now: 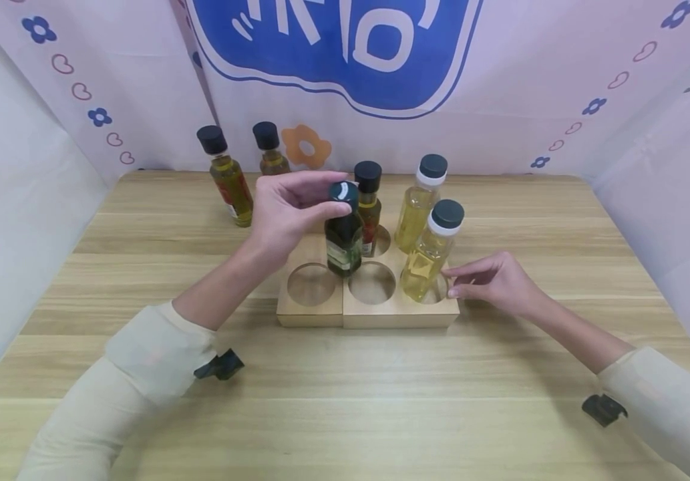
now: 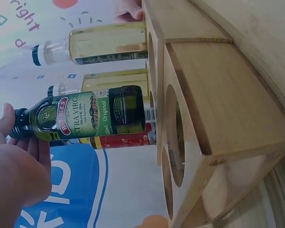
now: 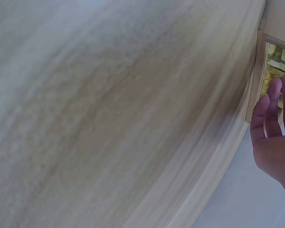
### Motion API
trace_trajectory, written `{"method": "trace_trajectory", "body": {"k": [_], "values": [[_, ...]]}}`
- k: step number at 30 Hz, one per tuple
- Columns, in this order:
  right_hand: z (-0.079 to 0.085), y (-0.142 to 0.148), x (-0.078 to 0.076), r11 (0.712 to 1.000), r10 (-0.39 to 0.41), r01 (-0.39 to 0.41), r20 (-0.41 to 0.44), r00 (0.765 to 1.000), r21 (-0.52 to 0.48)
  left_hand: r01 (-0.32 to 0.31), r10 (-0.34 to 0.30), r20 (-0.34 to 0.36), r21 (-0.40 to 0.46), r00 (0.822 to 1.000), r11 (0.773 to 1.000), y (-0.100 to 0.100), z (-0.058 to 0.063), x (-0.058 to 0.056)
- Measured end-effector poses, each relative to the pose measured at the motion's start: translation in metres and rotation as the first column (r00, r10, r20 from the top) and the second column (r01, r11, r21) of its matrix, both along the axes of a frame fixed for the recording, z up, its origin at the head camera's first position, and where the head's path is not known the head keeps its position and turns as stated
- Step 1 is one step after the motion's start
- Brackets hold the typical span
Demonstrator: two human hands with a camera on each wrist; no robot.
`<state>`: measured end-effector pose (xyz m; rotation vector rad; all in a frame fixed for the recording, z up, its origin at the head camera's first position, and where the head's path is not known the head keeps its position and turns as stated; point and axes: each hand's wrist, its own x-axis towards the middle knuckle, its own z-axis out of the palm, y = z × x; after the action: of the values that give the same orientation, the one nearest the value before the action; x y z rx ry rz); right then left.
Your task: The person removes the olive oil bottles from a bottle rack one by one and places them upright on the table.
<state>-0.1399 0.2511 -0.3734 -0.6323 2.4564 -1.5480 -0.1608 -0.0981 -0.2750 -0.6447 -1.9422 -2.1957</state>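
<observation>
My left hand (image 1: 284, 210) pinches the dark cap of a green olive oil bottle (image 2: 92, 114) between thumb and fingers. The bottle hangs upright over the wooden rack (image 1: 395, 315), close above its round holes. My right hand (image 1: 497, 284) is at the rack's right end, with thumb and fingertips touching the edge. In the right wrist view its spread fingers (image 3: 273, 102) lie by the rack's hollow side. Beside that hand, a clear bottle of yellow oil (image 1: 423, 267) stands in the front right hole.
Behind it is a second yellow oil bottle (image 1: 415, 214). A black-capped bottle (image 1: 369, 207) stands in the rack's back row. Two more black-capped bottles, one at far left (image 1: 233, 190) and another behind my left hand (image 1: 274, 160), stand near the printed cloth backdrop (image 1: 501, 100).
</observation>
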Motion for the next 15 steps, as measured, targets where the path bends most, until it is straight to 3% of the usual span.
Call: {"method": "trace_trajectory", "body": {"k": [15], "values": [[0.000, 0.000, 0.000, 1.000, 0.009, -0.009, -0.001, 1.000, -0.013, -0.096, 0.096, 0.007, 0.068, 0.995, 0.993, -0.009, 0.003, -0.012]]}}
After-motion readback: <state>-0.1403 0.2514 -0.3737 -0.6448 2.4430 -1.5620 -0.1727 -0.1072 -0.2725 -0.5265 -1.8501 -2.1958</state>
